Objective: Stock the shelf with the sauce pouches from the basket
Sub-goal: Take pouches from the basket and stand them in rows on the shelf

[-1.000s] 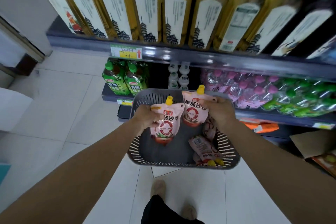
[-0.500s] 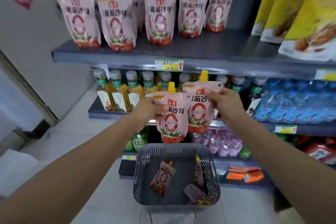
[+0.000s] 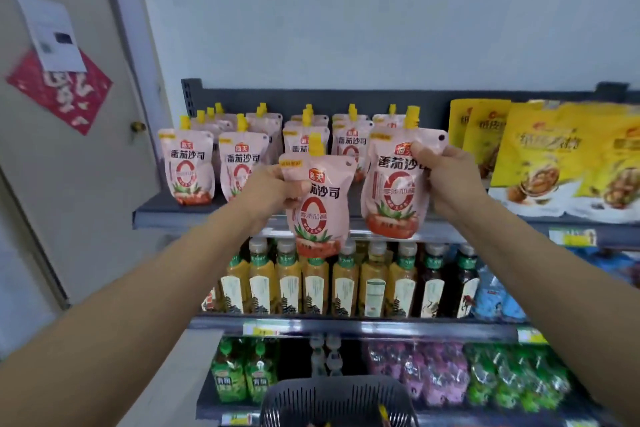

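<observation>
The left hand grips one pink pouch at its upper left corner, and the right hand grips a second pouch at its upper right. Both pouches hang upright in front of the top shelf, where more such pouches stand in rows. The basket is low, below the hands

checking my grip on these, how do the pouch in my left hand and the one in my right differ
The left pouch hangs lower, its base over the bottle row; the right pouch sits higher, its base at the shelf edge. The left hand pinches the left pouch's upper left corner; the right hand pinches the right pouch's upper right. Both are pink with yellow caps, upright, not yet shelved.
</observation>
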The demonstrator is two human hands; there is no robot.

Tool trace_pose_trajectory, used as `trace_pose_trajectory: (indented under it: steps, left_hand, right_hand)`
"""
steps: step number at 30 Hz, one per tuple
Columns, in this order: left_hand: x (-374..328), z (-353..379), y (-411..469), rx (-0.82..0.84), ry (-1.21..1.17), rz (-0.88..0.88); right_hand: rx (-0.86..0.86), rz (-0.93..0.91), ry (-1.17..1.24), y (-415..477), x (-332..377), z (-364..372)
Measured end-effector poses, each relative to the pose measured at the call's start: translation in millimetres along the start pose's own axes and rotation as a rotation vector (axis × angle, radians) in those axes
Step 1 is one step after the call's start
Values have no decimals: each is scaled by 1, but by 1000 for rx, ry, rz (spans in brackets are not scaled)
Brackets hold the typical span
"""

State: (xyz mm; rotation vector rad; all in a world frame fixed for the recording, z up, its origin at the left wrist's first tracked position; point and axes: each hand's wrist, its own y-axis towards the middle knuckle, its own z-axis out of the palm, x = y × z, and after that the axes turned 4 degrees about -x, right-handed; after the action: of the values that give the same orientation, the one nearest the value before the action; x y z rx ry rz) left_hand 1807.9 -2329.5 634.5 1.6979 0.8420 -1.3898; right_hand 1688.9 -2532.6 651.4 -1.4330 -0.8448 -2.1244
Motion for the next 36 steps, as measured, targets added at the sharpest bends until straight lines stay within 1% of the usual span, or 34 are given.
trace_pose_trajectory:
  steps: [5,9,13,17,22,31,36]
  left_hand:
    - [-20,-18,27,-140,-20,57]
    - [-21,-20,52,-238,-7,42]
    - [-11,-17,77,-262,35,3]
    - [2,-12,96,-278,91,-50]
    - [7,-7,111,-336,61,-100]
    - [19,-1,127,-362,71,-123]
    - [16,-1,128,-338,136,-113]
  right_hand:
    - [-50,-35,-16,10,8,16]
    - [-85,-50,-32,17,5,19]
    - [-131,-44,-39,29,3,19]
    - [-129,-54,-50,44,-1,17]
    - [-111,-24,-73,69,-10,14]
    - [-18,34,-103,118,-34,25]
    - [40,72,-95,140,-55,35]
